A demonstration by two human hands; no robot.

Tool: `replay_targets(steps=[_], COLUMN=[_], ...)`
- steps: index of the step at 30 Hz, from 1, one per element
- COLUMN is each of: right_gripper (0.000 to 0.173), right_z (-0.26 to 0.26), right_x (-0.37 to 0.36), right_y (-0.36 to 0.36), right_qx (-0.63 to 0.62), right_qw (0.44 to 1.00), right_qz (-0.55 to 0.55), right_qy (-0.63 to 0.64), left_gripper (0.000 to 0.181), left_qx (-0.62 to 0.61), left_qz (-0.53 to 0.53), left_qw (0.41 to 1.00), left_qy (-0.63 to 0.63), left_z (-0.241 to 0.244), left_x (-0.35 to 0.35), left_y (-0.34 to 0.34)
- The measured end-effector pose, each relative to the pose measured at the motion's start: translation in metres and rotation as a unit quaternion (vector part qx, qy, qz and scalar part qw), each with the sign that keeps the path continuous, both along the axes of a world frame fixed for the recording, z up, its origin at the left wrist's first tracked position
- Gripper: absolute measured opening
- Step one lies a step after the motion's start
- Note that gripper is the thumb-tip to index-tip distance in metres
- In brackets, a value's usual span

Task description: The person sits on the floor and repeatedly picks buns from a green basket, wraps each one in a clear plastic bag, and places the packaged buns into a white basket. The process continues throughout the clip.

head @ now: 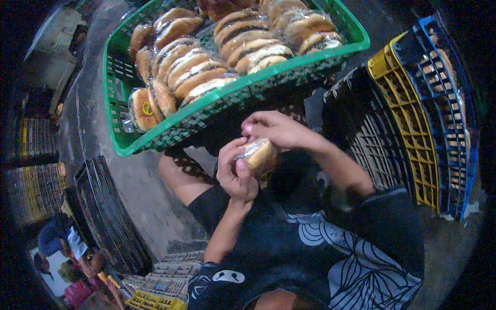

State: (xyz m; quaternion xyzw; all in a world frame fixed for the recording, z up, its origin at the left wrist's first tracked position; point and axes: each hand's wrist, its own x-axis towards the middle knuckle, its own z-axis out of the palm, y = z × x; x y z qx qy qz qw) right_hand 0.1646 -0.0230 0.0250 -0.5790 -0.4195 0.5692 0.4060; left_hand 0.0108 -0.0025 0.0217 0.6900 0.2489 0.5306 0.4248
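Observation:
In front of my chest, my left hand [237, 166] grips a bread bun in clear plastic wrap [260, 154], its thumb and fingers pressed against the near side. My right hand [271, 128] is curled at the bun's far end, its fingers bent close to the wrapper. Whether those fingers pinch the plastic is hard to make out. Just beyond both hands stands a green plastic crate [240, 91]. Rows of wrapped, filled buns [193, 69] fill much of it, and one bun at its near left corner bears a round yellow sticker [147, 109].
At the right rises a stack of crates, with a yellow crate [407, 124] beside a blue crate [445, 116] holding more buns. Black stacked trays [110, 213] stand at the left. Other people [69, 252] are at the lower left, near pale crates [174, 275].

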Motion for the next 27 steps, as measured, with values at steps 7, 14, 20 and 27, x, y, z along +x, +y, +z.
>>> replay_targets(steps=[7, 14, 20, 27], right_gripper=[0.069, 0.068, 0.066, 0.057], right_z=[0.077, 0.078, 0.082, 0.076], right_x=[0.001, 0.032, 0.033, 0.032], right_y=[0.019, 0.079, 0.082, 0.082], right_qx=[0.193, 0.176, 0.165, 0.187], right_qw=[0.939, 0.781, 0.806, 0.81], right_qz=[-0.157, -0.244, -0.256, -0.27], right_qy=[-0.238, -0.548, -0.507, -0.485], left_gripper=[0.034, 0.02, 0.033, 0.018], left_qx=[-0.011, 0.47, 0.418, 0.344], left_qz=[0.009, -0.041, 0.001, 0.246], left_qw=[1.0, 0.856, 0.765, 0.657], left_qy=[-0.007, 0.209, 0.489, 0.624], left_z=[0.115, 0.088, 0.042, 0.063], left_x=[0.037, 0.117, 0.123, 0.036], left_y=[0.111, 0.307, 0.386, 0.39])
